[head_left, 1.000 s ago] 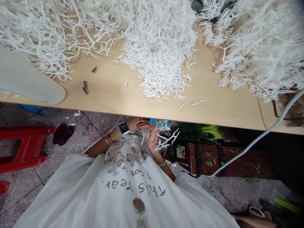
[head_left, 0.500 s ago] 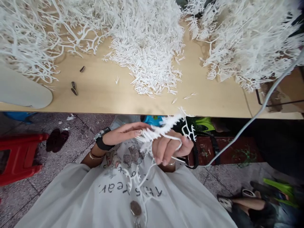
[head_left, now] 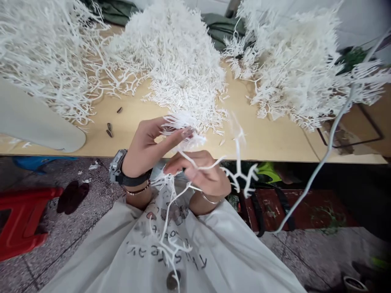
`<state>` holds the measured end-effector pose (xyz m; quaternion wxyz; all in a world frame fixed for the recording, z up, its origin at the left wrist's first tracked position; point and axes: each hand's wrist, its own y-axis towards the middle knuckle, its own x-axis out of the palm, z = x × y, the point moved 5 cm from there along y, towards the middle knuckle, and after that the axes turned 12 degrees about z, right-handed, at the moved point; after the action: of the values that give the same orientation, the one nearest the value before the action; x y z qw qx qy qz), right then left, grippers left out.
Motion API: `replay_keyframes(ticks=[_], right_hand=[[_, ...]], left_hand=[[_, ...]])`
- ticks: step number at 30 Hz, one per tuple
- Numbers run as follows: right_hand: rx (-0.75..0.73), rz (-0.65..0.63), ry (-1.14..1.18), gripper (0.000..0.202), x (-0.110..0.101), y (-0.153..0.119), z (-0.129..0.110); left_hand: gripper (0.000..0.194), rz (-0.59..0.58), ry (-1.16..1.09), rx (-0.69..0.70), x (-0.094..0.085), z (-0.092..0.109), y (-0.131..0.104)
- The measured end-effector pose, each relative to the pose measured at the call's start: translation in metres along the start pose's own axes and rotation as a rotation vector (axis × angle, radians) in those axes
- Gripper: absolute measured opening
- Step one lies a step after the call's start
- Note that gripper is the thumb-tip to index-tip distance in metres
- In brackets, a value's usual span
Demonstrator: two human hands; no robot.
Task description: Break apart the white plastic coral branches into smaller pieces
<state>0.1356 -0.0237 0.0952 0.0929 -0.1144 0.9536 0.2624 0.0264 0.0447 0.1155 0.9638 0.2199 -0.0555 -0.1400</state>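
Note:
My left hand (head_left: pixel 149 142), with a watch (head_left: pixel 117 167) on its wrist, is closed at the table's front edge. Its thumb and fingers pinch a tuft of fine white plastic sprigs (head_left: pixel 179 124). Just below and to the right, my right hand (head_left: pixel 207 175) is closed around a white branching plastic stem (head_left: pixel 238 162). Parts of that stem fork out to the right, and another forked white stem (head_left: pixel 168 219) hangs down in front of my shirt. Where the pieces meet between my fingers is partly hidden. Behind my hands lies a heap of small white sprigs (head_left: pixel 180 57).
Bare branching white stems (head_left: pixel 45 57) are heaped at the left, and more bushy white branches (head_left: pixel 293 77) at the right. Several dark seeds (head_left: pixel 109 129) lie on the table (head_left: pixel 131 116). A grey cable (head_left: pixel 317 167) crosses the right side. A red stool (head_left: pixel 27 219) stands at lower left.
My left hand has risen over the table edge and now pinches a tuft of sprigs near the heap. My right hand has shifted slightly left, still holding the stem. The view has tilted up.

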Motion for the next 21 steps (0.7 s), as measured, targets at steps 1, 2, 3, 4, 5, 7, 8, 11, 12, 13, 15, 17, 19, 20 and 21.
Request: replay_keyframes(ticks=[1,2,3,4,5,7,8,11,12,13,15,17,19,20,21], right_hand=[[-0.025,-0.097,-0.094,0.033,-0.002,-0.004,0.0],[-0.033,-0.18,-0.179,0.028,-0.006,-0.01,0.003],[-0.021,-0.23,-0.245,0.026,-0.012,-0.018,0.007],[0.008,-0.224,-0.29,0.027,-0.021,-0.026,0.011],[0.035,-0.156,-0.312,0.027,-0.032,-0.032,0.016],[0.087,0.099,-0.306,0.026,-0.054,-0.041,0.022],[0.109,0.239,-0.282,0.026,-0.063,-0.044,0.024],[0.12,0.62,-0.152,0.024,-0.075,-0.042,0.027],[0.098,0.72,-0.085,0.023,-0.074,-0.039,0.026],[0.058,0.808,-0.007,0.023,-0.072,-0.036,0.024],[-0.028,0.928,0.135,0.033,-0.065,-0.028,0.017],[-0.135,0.976,0.171,0.047,-0.059,-0.025,0.006],[-0.263,0.981,0.073,0.056,-0.057,-0.028,-0.009],[-0.26,0.916,-0.03,0.057,-0.055,-0.029,-0.013],[-0.2,0.805,-0.149,0.054,-0.052,-0.03,-0.013]], left_hand=[[0.013,0.024,-0.016,-0.003,-0.003,-0.006,-0.001],[0.013,0.023,-0.028,-0.015,-0.005,-0.012,-0.002],[0.014,0.007,-0.036,-0.033,-0.007,-0.018,-0.003],[0.015,-0.017,-0.036,-0.052,-0.009,-0.023,-0.004],[0.015,-0.038,-0.03,-0.069,-0.01,-0.028,-0.004],[0.013,-0.052,-0.013,-0.087,-0.012,-0.033,-0.005],[0.013,-0.045,-0.003,-0.094,-0.013,-0.034,-0.006],[0.014,-0.007,0.015,-0.12,-0.011,-0.035,-0.007],[0.015,0.007,0.014,-0.127,-0.009,-0.034,-0.007],[0.016,0.019,0.012,-0.13,-0.007,-0.033,-0.007],[0.018,0.032,0.012,-0.126,-0.002,-0.031,-0.008],[0.019,0.045,0.021,-0.118,0.002,-0.029,-0.008],[0.02,0.074,0.037,-0.113,0.003,-0.028,-0.008],[0.02,0.093,0.041,-0.11,0.003,-0.029,-0.008],[0.02,0.105,0.044,-0.104,0.003,-0.029,-0.008]])
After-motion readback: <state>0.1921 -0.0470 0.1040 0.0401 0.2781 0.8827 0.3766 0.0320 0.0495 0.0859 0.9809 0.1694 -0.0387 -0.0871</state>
